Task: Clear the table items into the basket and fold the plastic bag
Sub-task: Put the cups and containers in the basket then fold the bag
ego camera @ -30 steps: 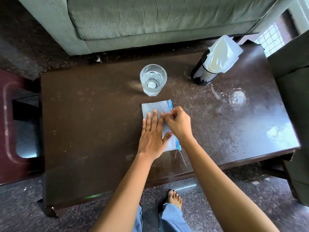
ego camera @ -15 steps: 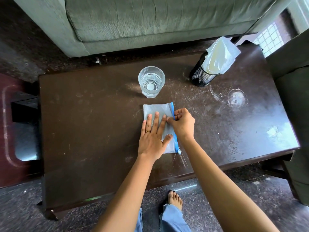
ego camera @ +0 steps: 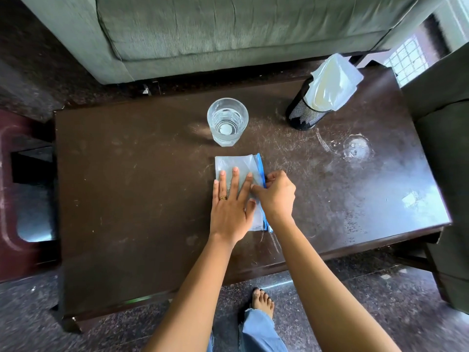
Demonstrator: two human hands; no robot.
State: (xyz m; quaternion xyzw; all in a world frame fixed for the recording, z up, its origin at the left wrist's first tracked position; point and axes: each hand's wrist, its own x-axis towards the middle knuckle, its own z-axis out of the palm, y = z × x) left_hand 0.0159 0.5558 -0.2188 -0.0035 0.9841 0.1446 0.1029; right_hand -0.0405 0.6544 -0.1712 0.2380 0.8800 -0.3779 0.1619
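Dark brown wood, scratched and scuffed, makes up the desk (ego camera: 127, 199), and a folded clear plastic bag (ego camera: 236, 165) with a blue zip strip lies at its middle, nearer the front edge. The left hand (ego camera: 232, 207), fingers spread flat and wearing a gold ring (ego camera: 223, 198), presses down on the bag. The right hand (ego camera: 275, 196) pinches the bag's right edge at the zip strip. Behind the bag stands a glass of water (ego camera: 227, 121). Near the far right corner a black mesh basket (ego camera: 303, 115) holds crumpled pale plastic (ego camera: 332, 83).

left hand (ego camera: 232, 212) flat on plastic bag (ego camera: 237, 165)
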